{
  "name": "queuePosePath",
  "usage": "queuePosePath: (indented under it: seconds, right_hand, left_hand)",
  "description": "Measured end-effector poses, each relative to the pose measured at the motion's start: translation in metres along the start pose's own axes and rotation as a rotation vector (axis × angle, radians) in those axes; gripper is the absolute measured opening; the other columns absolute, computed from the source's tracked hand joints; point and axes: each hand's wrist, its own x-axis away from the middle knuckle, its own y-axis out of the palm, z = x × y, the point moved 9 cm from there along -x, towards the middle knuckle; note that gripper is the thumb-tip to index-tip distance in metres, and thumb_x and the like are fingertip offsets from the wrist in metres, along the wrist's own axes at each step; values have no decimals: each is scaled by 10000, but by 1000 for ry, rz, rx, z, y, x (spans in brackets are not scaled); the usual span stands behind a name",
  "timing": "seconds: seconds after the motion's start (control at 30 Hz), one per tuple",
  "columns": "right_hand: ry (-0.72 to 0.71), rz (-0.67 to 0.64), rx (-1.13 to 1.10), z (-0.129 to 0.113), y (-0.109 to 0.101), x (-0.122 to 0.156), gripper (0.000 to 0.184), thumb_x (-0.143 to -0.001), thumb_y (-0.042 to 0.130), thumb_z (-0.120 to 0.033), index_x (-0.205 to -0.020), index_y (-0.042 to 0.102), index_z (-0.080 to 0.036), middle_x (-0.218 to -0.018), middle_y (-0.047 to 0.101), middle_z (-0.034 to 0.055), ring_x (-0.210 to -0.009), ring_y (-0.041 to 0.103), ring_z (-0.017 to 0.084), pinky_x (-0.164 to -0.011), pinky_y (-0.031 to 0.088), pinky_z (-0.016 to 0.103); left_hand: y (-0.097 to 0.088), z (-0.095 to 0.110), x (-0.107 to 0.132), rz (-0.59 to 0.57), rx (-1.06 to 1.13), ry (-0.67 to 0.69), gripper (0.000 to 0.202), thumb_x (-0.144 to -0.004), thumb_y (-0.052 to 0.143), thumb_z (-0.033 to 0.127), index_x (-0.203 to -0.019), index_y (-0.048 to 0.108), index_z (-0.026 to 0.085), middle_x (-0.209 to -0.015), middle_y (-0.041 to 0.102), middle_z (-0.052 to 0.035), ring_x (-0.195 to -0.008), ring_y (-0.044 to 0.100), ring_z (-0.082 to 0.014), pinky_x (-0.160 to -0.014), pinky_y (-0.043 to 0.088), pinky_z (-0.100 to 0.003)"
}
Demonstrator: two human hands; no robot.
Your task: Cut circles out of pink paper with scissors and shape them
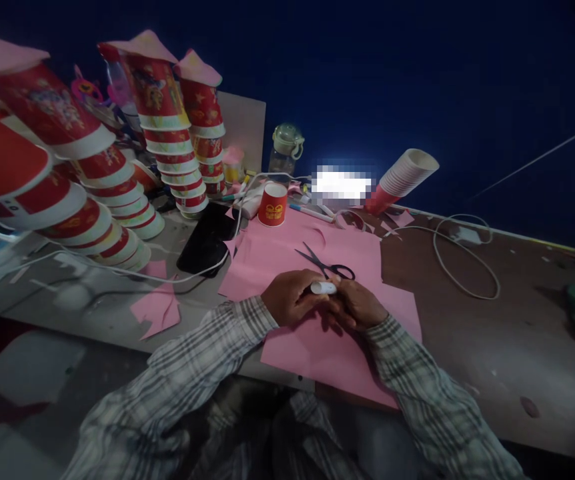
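My left hand (290, 298) and my right hand (362, 304) meet over pink paper (332, 360). Between their fingers is a small white tube (323, 288), its round end facing left; it looks like a glue stick, but the fingers cover part of it. Both hands are closed on it. Just beyond them, black-handled scissors (341, 271) lie on the paper with the blades apart, pointing away to the left. A red paper cup (272, 205) stands at the far edge of the paper.
Tall stacks of red and white paper cups (167, 127) with pink cone tops fill the left. A black phone-like slab (208, 239), pink scraps (160, 308) and a white cable (490, 277) lie on the table. Behind are a lidded bottle (285, 148) and leaning nested cups (403, 175).
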Motion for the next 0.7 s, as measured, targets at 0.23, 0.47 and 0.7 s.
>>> queuePosePath:
  seconds: [0.23,0.47,0.7]
  right_hand:
    - [-147,41,-159,-15,-3,0,449,-710,698,-568,-907,595,-177,-582,644,-7,-373,540,129,-356,498,272]
    - [-76,9,-116,-4,-9,-4,369,-743,693,-511,-810,582,-165,-478,573,-50,-295,449,96,-336,489,262]
    - [8,-19,-163,8,-5,-5,554,-782,502,-724,-768,568,-174,-477,583,-20,-306,479,109,-326,457,250]
  left_hand:
    - [-3,-5,-1,23,-4,-18,242,-839,580,347,-999,657,184,-951,715,-85,-854,666,-208,-800,507,-313]
    - [-5,-5,1,49,-11,-33,243,-843,579,355,-1004,649,186,-954,707,-75,-812,660,-187,-757,506,-287]
    - [-2,-4,2,33,-28,-17,228,-840,600,338,-1004,647,187,-955,709,-70,-825,667,-184,-756,502,-274]
